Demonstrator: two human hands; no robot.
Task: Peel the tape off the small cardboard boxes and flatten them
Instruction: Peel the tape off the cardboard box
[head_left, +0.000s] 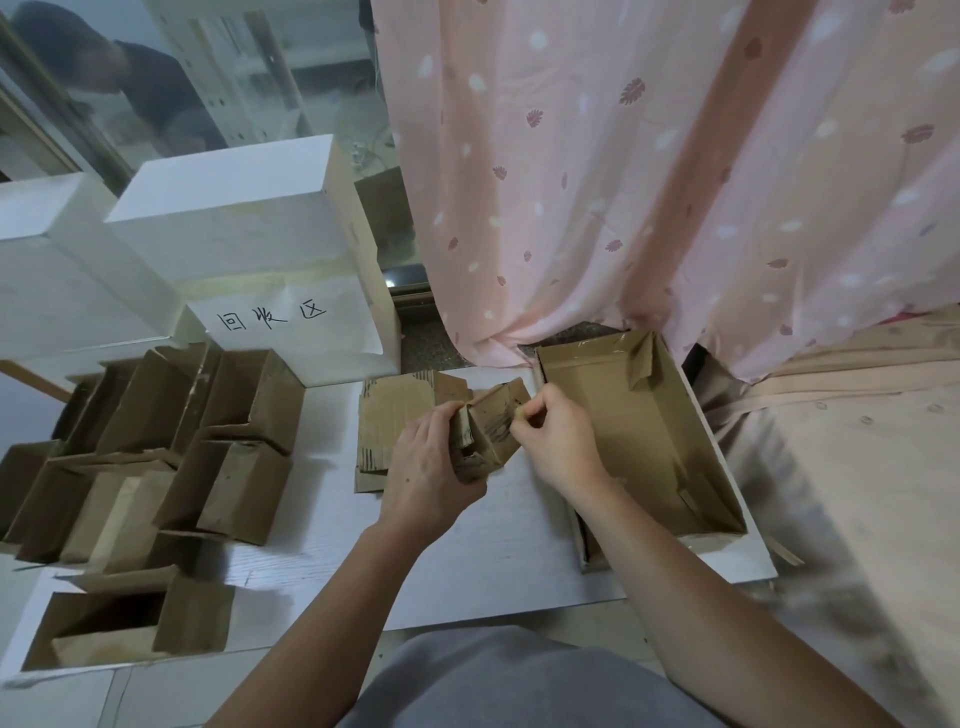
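— Grey cloth over the person's lap (498, 680) is sitting nearest the lens, and both bare forearms are reaching out from there. What is the left hand (431, 467) doing?

— It is wrapping its fingers round a small cardboard box (485, 431), holding it just above the white tabletop (467, 561) so the box is not slipping while the other hand works.

— And the right hand (558, 436)?

— It is pinching at the box's upper right edge with thumb and fingertips drawn together. It looks to be lifting a tape end, though the tape itself is too small to make out.

— Why there, in the middle?

— Probably because the flattened cardboard pile (395, 415) is lying right behind the box, and the large open tray box (649, 431) is waiting just to the right.

— What is left?

— A cluster of small boxes (156, 457), apparently not yet flattened, is standing at the left, below the white boxes, one labelled box (291, 317) bearing handwriting.

— The room?

— A pink leaf-print curtain (649, 171) is hanging behind, glass is reflecting a figure at top left, and beige bedding (857, 467) is lying at right.
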